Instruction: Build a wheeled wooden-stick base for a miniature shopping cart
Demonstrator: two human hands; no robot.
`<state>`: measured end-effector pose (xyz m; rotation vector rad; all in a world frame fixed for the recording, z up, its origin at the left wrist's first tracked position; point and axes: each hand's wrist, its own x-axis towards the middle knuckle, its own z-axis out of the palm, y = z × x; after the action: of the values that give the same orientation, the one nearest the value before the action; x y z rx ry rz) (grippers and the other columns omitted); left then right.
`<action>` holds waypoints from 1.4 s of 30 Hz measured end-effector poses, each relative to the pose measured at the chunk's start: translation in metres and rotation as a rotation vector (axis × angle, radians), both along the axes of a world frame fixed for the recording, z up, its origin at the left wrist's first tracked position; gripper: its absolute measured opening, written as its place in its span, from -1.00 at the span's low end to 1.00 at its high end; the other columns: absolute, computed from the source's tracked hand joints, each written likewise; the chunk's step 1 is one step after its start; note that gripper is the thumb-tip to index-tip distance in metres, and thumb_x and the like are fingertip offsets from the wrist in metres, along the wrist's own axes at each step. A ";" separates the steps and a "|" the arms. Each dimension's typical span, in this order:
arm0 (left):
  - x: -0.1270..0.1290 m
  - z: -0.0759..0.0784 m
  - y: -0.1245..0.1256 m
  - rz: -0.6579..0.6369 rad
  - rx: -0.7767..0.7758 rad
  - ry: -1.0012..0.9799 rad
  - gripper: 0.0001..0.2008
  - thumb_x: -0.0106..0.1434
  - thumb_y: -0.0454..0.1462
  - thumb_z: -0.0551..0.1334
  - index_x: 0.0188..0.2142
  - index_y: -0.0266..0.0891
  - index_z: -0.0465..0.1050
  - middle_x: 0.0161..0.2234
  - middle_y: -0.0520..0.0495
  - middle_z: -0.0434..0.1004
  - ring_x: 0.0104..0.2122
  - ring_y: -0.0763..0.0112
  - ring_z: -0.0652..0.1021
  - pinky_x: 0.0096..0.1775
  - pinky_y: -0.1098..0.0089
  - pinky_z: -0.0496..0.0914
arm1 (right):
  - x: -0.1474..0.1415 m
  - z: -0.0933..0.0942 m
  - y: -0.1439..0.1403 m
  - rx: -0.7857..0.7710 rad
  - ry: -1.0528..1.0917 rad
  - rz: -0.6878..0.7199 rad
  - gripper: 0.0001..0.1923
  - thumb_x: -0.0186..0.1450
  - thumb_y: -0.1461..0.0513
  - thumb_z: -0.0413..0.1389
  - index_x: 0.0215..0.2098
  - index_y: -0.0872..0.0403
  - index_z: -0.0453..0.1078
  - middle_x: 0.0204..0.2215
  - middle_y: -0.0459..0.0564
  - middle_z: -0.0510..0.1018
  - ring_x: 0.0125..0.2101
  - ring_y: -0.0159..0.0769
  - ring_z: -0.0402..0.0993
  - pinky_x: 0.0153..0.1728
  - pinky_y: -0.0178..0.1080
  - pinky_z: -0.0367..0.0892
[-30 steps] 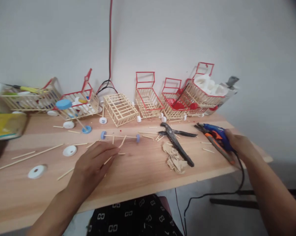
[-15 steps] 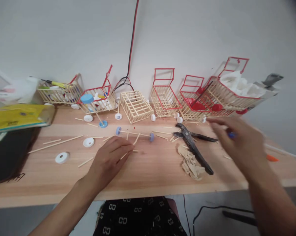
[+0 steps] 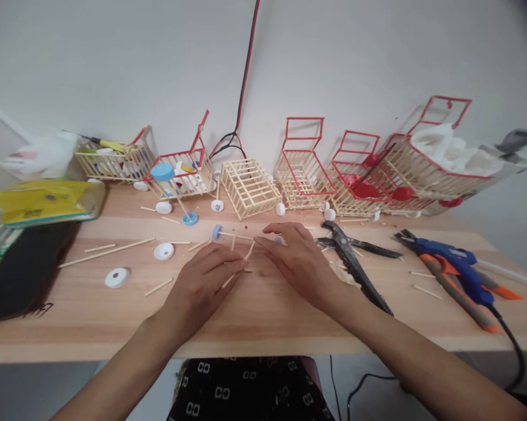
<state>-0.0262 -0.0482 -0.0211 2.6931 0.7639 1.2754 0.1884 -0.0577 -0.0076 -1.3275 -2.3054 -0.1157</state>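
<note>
**Both hands flat over a stick axle at the middle of the desk**

A long wooden desk (image 3: 263, 318) ran along a white wall, with a red and black cable (image 3: 242, 88) hanging down to it. Against the wall stood a row of stick-built carts: two at the left (image 3: 110, 161) (image 3: 182, 172) filled with small parts, a plain unpainted cage (image 3: 248, 187) lying tilted in the middle, and three red-trimmed carts (image 3: 305, 169) (image 3: 355, 181) (image 3: 434, 164) at the right, the last one stuffed with white material. A yellow packet (image 3: 44, 202) lay at the far left beside a dark mat (image 3: 22, 269).

At the right end rested a blue and orange glue gun (image 3: 454, 266), untouched, its cord trailing off the edge. Black pliers (image 3: 355, 263) lay between it and the hands.

The left hand (image 3: 204, 283) lay palm down, fingers loosely spread and released, its fingertips on short loose sticks (image 3: 228, 278). The right hand (image 3: 301, 260) was also open and flat, fingers pointing left, resting just beside the left one and covering the right end of the stick axle (image 3: 235, 235). That axle lay on the desk just beyond the fingertips, a blue wheel (image 3: 217, 232) on its left end. Whether either hand pinched a stick could not be told.

Two white discs (image 3: 163, 251) (image 3: 117, 277) and a long skewer (image 3: 108, 252) lay to the left.
</note>
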 end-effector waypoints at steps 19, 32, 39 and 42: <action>-0.001 -0.002 -0.001 -0.008 -0.001 -0.011 -0.80 0.24 -0.43 0.20 -0.15 -0.22 0.47 -0.26 -0.08 0.56 -0.21 0.35 0.52 -0.15 0.25 0.47 | 0.010 -0.017 0.007 -0.096 0.136 -0.130 -0.71 0.28 0.24 0.09 -0.02 0.10 0.35 -0.09 0.17 0.42 -0.06 -0.05 0.34 -0.07 -0.01 0.30; 0.000 -0.002 -0.001 -0.033 0.003 -0.013 -0.78 0.22 -0.46 0.21 -0.15 -0.25 0.45 -0.25 -0.09 0.55 -0.20 0.35 0.50 -0.14 0.27 0.45 | -0.005 -0.014 0.010 -0.210 0.021 -0.250 -0.94 0.33 0.25 0.01 -0.30 0.06 0.30 -0.26 0.04 0.45 -0.19 -0.16 0.35 -0.28 -0.18 0.26; 0.000 -0.003 -0.001 -0.056 -0.016 -0.004 -0.78 0.23 -0.46 0.21 -0.14 -0.26 0.45 -0.25 -0.10 0.54 -0.21 0.36 0.49 -0.16 0.30 0.45 | -0.006 -0.015 0.010 -0.200 0.012 -0.259 -0.92 0.33 0.26 0.00 -0.34 0.07 0.28 -0.29 0.02 0.44 -0.22 -0.21 0.32 -0.29 -0.23 0.19; 0.000 -0.005 -0.001 -0.068 -0.026 0.009 -0.78 0.22 -0.47 0.21 -0.14 -0.27 0.44 -0.24 -0.11 0.53 -0.20 0.36 0.48 -0.16 0.29 0.44 | -0.006 -0.015 0.010 -0.195 0.012 -0.261 -0.92 0.33 0.26 0.00 -0.34 0.07 0.27 -0.29 0.02 0.44 -0.23 -0.22 0.32 -0.30 -0.24 0.18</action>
<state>-0.0259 -0.0489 -0.0261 2.6821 0.6792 1.2308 0.1819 -0.0479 -0.0229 -1.7193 -2.1670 0.0348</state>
